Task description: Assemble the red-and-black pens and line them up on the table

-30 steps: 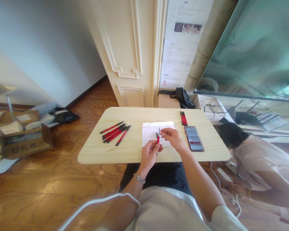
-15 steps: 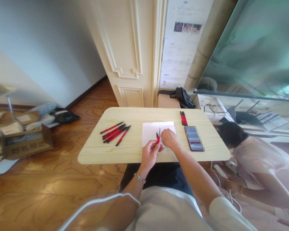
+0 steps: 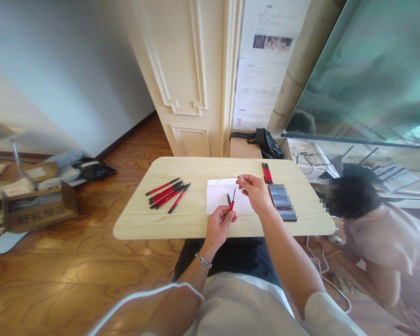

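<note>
My left hand (image 3: 220, 224) is closed round the red barrel of a pen (image 3: 232, 205), held over the near part of a white paper sheet (image 3: 215, 191). A thin dark refill (image 3: 234, 192) sticks up out of the barrel. At its upper end, the fingertips of my right hand (image 3: 254, 190) are pinched together. On the sheet, just left of the refill, lies a small black pen part (image 3: 228, 199). To the left is a loose pile of red and black pens (image 3: 166, 193). Several more pens (image 3: 267, 172) lie side by side at the right.
A phone (image 3: 283, 203) lies right of the sheet on the pale wooden table (image 3: 136, 219). A black bag (image 3: 268, 142) rests beyond the far edge. Another person (image 3: 378, 242) bends low at the right, near white cables. An open cardboard box (image 3: 38, 207) stands on the floor at left.
My right hand has moved up and away from beside the barrel to the refill's upper end. My left hand keeps its hold. The other person has shifted slightly.
</note>
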A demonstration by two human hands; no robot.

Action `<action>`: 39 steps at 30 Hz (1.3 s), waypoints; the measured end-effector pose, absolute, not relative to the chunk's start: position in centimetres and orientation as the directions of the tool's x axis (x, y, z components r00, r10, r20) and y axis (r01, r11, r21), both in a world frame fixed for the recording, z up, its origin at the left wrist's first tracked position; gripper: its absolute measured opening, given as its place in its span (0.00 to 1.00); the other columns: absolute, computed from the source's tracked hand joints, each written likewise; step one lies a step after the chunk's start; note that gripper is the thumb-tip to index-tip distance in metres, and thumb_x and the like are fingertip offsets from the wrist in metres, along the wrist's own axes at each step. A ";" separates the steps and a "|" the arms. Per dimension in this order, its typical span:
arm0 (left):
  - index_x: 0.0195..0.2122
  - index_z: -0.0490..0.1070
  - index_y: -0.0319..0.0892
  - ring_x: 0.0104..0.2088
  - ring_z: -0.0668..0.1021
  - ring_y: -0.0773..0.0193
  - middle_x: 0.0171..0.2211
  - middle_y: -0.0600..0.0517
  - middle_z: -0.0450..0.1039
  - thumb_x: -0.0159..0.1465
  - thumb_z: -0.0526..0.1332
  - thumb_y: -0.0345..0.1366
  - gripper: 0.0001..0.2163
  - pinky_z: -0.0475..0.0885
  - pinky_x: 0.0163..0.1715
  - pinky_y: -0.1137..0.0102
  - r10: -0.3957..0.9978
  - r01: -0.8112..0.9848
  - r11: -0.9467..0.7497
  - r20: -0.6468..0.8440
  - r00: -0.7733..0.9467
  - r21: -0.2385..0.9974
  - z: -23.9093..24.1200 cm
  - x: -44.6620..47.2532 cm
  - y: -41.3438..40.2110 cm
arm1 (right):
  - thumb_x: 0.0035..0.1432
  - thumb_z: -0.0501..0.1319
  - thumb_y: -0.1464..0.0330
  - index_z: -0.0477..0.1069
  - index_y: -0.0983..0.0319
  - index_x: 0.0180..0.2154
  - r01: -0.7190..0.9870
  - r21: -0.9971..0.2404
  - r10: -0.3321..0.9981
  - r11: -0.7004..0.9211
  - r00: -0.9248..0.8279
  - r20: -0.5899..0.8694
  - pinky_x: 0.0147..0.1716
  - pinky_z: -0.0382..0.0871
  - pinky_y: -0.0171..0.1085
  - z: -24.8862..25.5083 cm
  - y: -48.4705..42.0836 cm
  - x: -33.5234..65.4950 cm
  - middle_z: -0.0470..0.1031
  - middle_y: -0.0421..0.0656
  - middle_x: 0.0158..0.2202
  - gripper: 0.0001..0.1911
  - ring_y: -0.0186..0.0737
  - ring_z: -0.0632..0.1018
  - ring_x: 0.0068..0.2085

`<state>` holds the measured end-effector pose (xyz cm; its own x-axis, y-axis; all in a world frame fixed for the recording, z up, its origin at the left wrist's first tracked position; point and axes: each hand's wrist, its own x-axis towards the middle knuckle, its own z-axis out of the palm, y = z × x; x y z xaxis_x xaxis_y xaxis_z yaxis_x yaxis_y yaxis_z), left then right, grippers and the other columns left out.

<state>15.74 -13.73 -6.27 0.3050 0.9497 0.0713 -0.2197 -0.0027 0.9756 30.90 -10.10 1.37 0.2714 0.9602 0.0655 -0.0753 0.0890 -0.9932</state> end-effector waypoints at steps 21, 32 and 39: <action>0.41 0.68 0.38 0.31 0.79 0.63 0.32 0.47 0.77 0.60 0.62 0.45 0.15 0.75 0.35 0.66 0.953 -0.205 -0.007 0.069 0.294 0.979 -6.2 15.8 -13.7 | 0.51 0.62 0.59 0.74 0.64 0.32 0.082 -0.993 0.977 0.089 0.189 0.103 0.27 0.61 0.33 0.6 -10.5 30.6 0.76 0.44 0.30 0.14 0.33 0.70 0.28; 0.41 0.69 0.39 0.31 0.79 0.62 0.32 0.47 0.77 0.58 0.63 0.45 0.16 0.75 0.35 0.65 0.959 -0.259 0.045 0.031 0.282 0.965 -5.7 15.7 -13.8 | 0.56 0.57 0.60 0.74 0.63 0.37 0.221 -0.975 0.993 0.038 0.101 0.062 0.29 0.64 0.33 -1.7 -10.5 30.9 0.76 0.43 0.31 0.14 0.34 0.73 0.30; 0.42 0.68 0.39 0.31 0.80 0.61 0.32 0.47 0.77 0.59 0.62 0.45 0.16 0.75 0.33 0.66 0.958 -0.283 0.042 0.042 0.284 0.958 -5.9 15.7 -13.6 | 0.56 0.58 0.59 0.76 0.60 0.34 0.816 -0.555 0.982 -0.164 0.188 -0.013 0.39 0.65 0.39 -2.9 -8.8 29.9 0.78 0.49 0.35 0.13 0.45 0.77 0.39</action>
<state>15.70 -13.57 -5.93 0.2843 0.9578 0.0420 -0.2830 0.0420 0.9582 29.88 -8.76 -2.89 0.1882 0.9820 -0.0134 0.8156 -0.1639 -0.5550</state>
